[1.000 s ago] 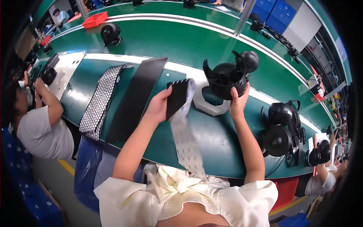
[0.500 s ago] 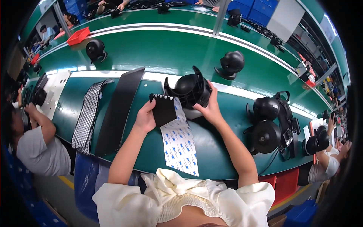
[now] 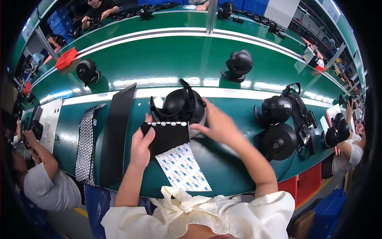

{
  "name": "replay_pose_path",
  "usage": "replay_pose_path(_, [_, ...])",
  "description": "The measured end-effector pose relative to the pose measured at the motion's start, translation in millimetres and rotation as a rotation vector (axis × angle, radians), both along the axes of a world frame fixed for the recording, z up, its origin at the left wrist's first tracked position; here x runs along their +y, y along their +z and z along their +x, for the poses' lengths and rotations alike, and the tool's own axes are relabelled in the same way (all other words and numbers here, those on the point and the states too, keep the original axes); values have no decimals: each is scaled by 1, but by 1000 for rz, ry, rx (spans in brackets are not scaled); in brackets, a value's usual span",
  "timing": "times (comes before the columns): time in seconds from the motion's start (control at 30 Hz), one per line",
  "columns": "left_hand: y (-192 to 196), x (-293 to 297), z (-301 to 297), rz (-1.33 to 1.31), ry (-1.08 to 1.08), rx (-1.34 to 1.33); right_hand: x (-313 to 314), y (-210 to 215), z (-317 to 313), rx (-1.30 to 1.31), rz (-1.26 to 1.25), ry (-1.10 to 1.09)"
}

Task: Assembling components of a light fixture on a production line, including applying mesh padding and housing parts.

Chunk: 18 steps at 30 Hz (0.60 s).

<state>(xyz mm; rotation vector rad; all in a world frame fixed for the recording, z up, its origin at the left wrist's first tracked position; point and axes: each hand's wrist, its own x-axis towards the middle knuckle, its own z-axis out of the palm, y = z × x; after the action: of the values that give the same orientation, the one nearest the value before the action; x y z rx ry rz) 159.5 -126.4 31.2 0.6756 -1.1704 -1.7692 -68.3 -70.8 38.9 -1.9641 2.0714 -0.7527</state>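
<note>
A black adhesive-backed sheet (image 3: 170, 137) with white dots along its far edge is in my left hand (image 3: 141, 146), the thumb on top at its left end. Its white backing paper (image 3: 185, 169), printed in blue, hangs toward me over the bench. Just beyond the sheet stands a black rounded plastic device (image 3: 178, 104) with curved, horn-like arms. My right hand (image 3: 218, 124) is at the device's right side, fingers along it and thumb by the sheet's right corner. That hand is slightly blurred.
On the green bench (image 3: 234, 171) a dotted strip (image 3: 85, 145) and a long black sheet (image 3: 116, 137) lie left. Two black round devices (image 3: 276, 109) with straps stand right. Others (image 3: 87, 71) sit on the far belt near a red tray (image 3: 66, 58). Co-workers sit both sides.
My left hand has turned the black sheet flatter, so its dotted edge now lies level across the front of the device. The right thumb has come close to the sheet's corner. The view has shifted.
</note>
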Motion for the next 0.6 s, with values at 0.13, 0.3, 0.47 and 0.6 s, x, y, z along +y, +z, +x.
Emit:
replay_pose_path(0.13, [20,18,-1,-440,101,-369,40,77,-5,181,120,-42])
replay_pose_path(0.3, [25,26,-5,-906,237,-674,25,59,15,-326,-306,313])
replay_pose_path(0.47, [12,34,-9,-483,69,-248,17,38,37,-521,-170,397])
replay_pose_path(0.6, [14,34,-4,-581,23,-384,16,32,34,-559,-189,466])
